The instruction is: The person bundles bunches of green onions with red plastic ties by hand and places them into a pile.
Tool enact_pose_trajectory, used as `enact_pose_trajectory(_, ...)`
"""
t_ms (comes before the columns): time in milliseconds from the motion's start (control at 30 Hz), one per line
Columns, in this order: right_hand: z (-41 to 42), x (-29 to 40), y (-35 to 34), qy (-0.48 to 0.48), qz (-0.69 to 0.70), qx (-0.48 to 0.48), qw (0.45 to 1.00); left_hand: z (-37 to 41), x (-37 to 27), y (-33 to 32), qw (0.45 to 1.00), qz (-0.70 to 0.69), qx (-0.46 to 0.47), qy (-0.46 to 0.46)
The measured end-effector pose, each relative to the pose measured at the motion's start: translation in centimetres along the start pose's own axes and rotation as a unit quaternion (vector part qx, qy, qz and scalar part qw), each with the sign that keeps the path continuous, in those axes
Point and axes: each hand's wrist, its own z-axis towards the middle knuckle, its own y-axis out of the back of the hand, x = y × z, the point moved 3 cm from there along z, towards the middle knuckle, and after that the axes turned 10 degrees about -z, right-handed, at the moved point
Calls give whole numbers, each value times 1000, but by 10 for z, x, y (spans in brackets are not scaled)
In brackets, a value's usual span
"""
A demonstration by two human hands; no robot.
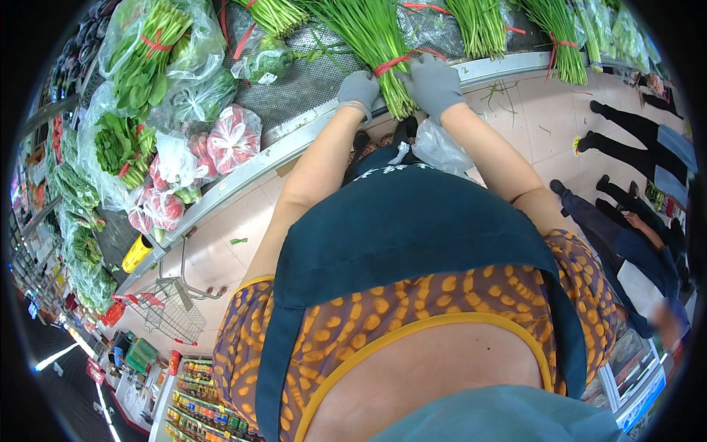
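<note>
A thick bunch of long green chives (375,38) lies over the front edge of the vegetable counter, its cut stem ends toward me. Red tape (391,65) binds it near the stems. My left hand (358,88), in a grey glove, grips the bunch from the left side just below the tape. On the other side my right hand (434,84), gloved too, has its fingers against the stems beside the tape. A loose red tape end sticks out above the right hand. The fingertips of both hands are partly hidden behind the stems.
A metal rail (298,132) edges the counter. More tied green bunches (480,27) lie to the right, bagged leafy greens (149,61) and bagged red vegetables (235,132) to the left. A shopping cart (171,309) stands at the lower left; several people stand at the right.
</note>
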Motion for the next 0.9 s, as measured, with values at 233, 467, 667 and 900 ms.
enact_pose_trajectory(233, 39, 8, -45, 175, 238, 26, 955, -3, -4, 3, 1000, 1, -4, -8)
enact_pose_trajectory(467, 77, -23, -79, 160, 533, 242, 795, -13, -13, 38, 999, -3, -28, -42)
enact_pose_trajectory(667, 72, -37, -40, 64, 563, 324, 758, -17, -19, 71, 989, -45, -58, -130)
enact_pose_trajectory(900, 62, -29, -78, 125, 354, 76, 924, -15, -32, 59, 991, -77, -15, -109)
